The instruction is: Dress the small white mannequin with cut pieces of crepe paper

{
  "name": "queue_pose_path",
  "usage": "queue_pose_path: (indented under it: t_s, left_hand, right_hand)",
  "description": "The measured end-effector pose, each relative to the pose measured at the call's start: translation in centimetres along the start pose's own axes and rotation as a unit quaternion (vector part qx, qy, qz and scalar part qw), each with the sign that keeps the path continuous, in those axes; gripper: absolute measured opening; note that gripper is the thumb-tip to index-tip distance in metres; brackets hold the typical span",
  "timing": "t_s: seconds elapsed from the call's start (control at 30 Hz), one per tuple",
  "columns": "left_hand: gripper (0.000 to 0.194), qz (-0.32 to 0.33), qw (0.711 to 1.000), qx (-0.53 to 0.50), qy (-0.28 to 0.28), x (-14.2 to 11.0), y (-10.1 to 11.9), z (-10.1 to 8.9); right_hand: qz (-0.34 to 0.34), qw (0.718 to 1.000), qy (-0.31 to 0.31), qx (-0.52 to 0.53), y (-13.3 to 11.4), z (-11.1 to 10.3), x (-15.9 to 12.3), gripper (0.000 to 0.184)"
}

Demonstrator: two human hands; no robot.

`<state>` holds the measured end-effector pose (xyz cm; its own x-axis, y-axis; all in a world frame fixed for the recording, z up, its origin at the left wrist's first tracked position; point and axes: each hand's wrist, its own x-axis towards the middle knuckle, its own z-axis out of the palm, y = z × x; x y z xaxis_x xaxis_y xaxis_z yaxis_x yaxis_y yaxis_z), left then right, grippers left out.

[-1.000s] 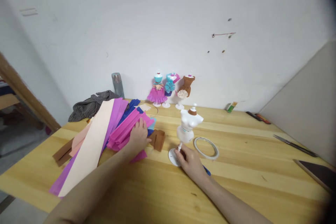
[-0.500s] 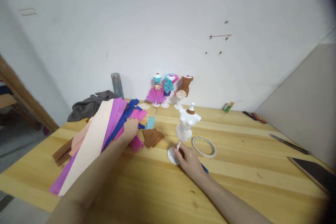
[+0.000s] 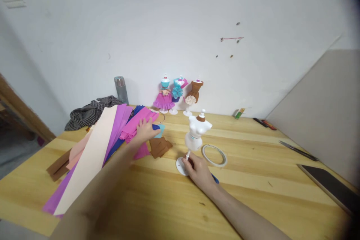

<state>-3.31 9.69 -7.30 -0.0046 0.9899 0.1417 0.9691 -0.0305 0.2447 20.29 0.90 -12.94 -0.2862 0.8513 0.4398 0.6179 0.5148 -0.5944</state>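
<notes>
My right hand (image 3: pixel 199 170) grips the thin stem of a small white dress form (image 3: pixel 197 129), low down near its round base (image 3: pixel 181 165). The form stands tilted and has a brown band at its neck. My left hand (image 3: pixel 146 131) lies with fingers apart on the folded pink crepe paper (image 3: pixel 133 125). Just under and beside this hand are a light blue scrap (image 3: pixel 160 131), a dark blue piece and some brown paper pieces (image 3: pixel 160 147). A blue-handled object (image 3: pixel 215 178) is partly hidden behind my right hand.
Purple and cream paper sheets (image 3: pixel 86 161) spread over the table's left side, beside a striped cloth (image 3: pixel 94 112) and a flask (image 3: pixel 121 90). Three dressed forms (image 3: pixel 165 99) stand by the wall. Rightward lie a tape roll (image 3: pixel 225 162), scissors (image 3: pixel 299 150) and a dark tablet-like object (image 3: pixel 327 185).
My left hand drew back leftward across the pink paper, then its fingers spread and it shifted slightly right. Brown pieces came into fuller view. My right hand stays on the stem.
</notes>
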Motion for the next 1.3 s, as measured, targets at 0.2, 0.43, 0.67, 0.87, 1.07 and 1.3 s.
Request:
queue_pose_path:
  t_s: [0.2,0.43,0.67,0.87,1.07,1.3]
  left_hand:
    - [0.052,0.06,0.997,0.052,-0.005,-3.3,1.1,3.3]
    - [0.038,0.027,0.995,0.075,0.054,0.5,-4.2,2.0]
    - [0.031,0.124,0.989,0.068,0.04,-2.1,-0.7,2.9]
    - [0.03,0.14,0.988,0.049,0.039,-2.6,0.8,0.8]
    - [0.042,0.011,0.995,0.055,0.084,-2.0,-2.5,-0.6]
    - [0.048,-0.132,0.978,0.076,0.14,-1.8,-7.6,-2.1]
  right_hand:
    - [0.008,1.0,-0.005,0.002,0.3,0.1,-0.2,0.029]
    - [0.003,1.0,-0.003,0.0,0.0,-0.1,-0.1,0.028]
    - [0.004,1.0,-0.003,0.001,-0.1,-0.2,0.1,0.027]
    - [-0.005,1.0,0.004,-0.003,-0.1,-0.2,0.1,0.03]
    - [0.005,0.999,0.018,-0.035,0.5,-0.1,0.5,0.032]
    - [0.004,1.0,0.002,-0.012,0.5,-0.2,0.5,0.033]
